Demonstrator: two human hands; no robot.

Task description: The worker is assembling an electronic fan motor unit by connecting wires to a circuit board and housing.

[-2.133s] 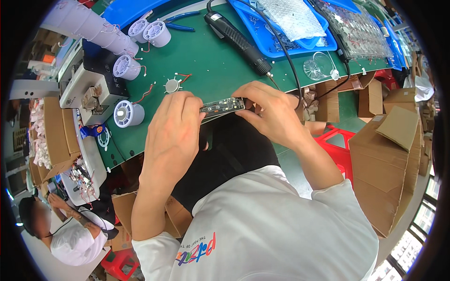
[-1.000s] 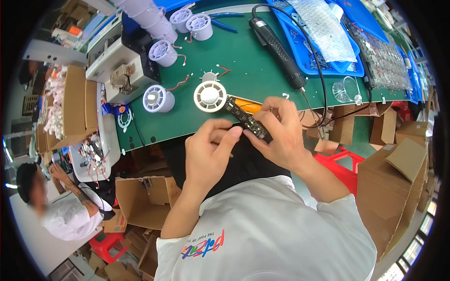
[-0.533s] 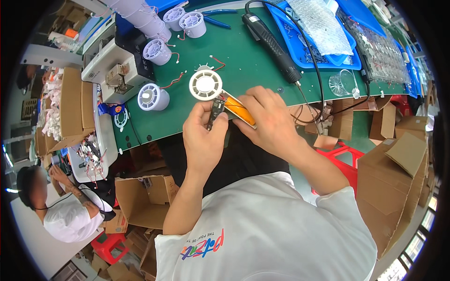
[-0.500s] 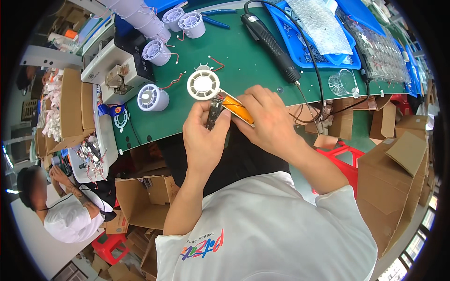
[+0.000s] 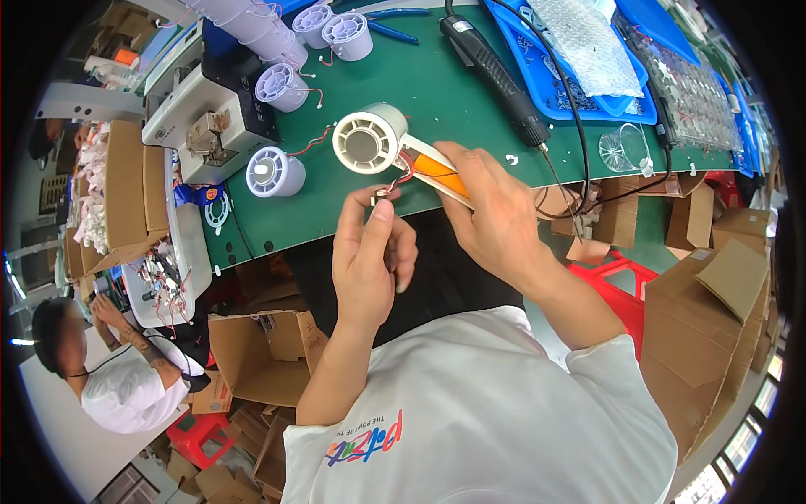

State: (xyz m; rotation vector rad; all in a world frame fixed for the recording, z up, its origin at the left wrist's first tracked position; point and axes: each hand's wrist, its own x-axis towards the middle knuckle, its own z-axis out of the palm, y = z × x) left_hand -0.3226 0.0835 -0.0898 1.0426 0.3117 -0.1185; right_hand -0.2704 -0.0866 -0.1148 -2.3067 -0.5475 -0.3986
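Note:
My right hand grips the handle of a white handheld-fan housing, fingers along its sides. The housing's round head points up and left over the green table, with a grey grille inside its ring. An orange block, apparently a battery, lies in the open handle. Red and dark wires come out where head and handle meet. My left hand is just below, its thumb and forefinger pinching a small wire connector. The other fingers curl loosely.
Lilac fan units with leads stand at the left, beside a white-and-black machine. An electric screwdriver, blue pliers and a blue screw tray lie farther off. A clear cup stands right. Cardboard boxes surround me; a co-worker sits left.
The fan housing has tilted, so its drum-shaped side now shows. The dark strip-shaped part in my left hand no longer shows; that hand has dropped slightly and pinches the wire end.

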